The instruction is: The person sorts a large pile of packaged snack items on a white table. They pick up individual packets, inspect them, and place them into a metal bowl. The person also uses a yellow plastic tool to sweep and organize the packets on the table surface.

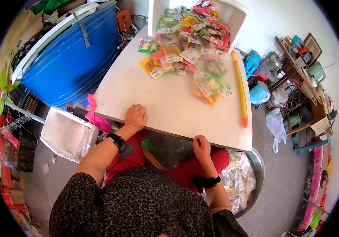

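Note:
My left hand (pixel 136 117) rests as a fist on the near edge of a white table (pixel 163 100), with nothing visible in it. My right hand (pixel 202 148) is curled at the same edge, farther right, and no object shows in its fingers. Beyond both hands lies a heap of small sealed plastic food packets (pixel 187 50), red, green, yellow and clear. It spills out of a white foam box (pixel 240 20) tipped on its side. A few packets (pixel 212 86) lie nearer to me. Along the table's right side lies a yellow tube with orange ends (pixel 240 89).
A metal basin (pixel 259 177) full of packets stands on the floor by my right leg. Left of the table are a large blue tub (pixel 74 56), a foam box (pixel 65 133) and a pink ribbon (pixel 94 114). A cluttered wooden shelf (pixel 302 80) stands at right.

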Tool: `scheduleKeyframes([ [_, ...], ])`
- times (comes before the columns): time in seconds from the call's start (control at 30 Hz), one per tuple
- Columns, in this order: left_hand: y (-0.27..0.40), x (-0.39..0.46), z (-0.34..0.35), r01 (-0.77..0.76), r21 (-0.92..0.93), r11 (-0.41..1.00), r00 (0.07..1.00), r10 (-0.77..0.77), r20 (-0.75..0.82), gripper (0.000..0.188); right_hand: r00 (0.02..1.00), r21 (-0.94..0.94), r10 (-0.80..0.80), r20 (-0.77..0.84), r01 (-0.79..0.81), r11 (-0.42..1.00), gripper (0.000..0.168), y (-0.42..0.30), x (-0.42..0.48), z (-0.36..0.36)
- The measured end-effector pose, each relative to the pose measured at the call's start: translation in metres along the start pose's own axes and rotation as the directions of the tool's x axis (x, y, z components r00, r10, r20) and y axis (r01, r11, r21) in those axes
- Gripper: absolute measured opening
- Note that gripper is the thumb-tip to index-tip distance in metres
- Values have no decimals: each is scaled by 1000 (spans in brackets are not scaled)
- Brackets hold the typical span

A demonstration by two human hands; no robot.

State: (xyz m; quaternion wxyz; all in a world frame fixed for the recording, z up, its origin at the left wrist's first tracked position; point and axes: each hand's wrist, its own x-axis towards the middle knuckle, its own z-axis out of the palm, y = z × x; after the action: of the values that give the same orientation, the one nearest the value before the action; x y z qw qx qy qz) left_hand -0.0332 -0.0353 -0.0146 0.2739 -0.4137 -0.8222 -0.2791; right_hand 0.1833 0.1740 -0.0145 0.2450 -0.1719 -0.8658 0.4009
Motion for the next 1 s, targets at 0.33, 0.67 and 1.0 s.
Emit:
scheduleKeyframes([
  [0.33, -5, -1, -7, 103, -143, 984, 993, -94, 71, 14, 997, -31, 66, -27, -66, 997, 10, 5, -2, 7],
  [0.67, -89, -72, -124, 407, -80, 910, 912, -410, -31, 19, 993, -76, 114, -1, -114, 991, 11, 13, -2, 1],
  [1.0, -221, -231, -189, 879, 287, 382, 298, -908, 296, 40, 977, -4, 210, 27, -210, 978, 9, 11, 6, 3],
])
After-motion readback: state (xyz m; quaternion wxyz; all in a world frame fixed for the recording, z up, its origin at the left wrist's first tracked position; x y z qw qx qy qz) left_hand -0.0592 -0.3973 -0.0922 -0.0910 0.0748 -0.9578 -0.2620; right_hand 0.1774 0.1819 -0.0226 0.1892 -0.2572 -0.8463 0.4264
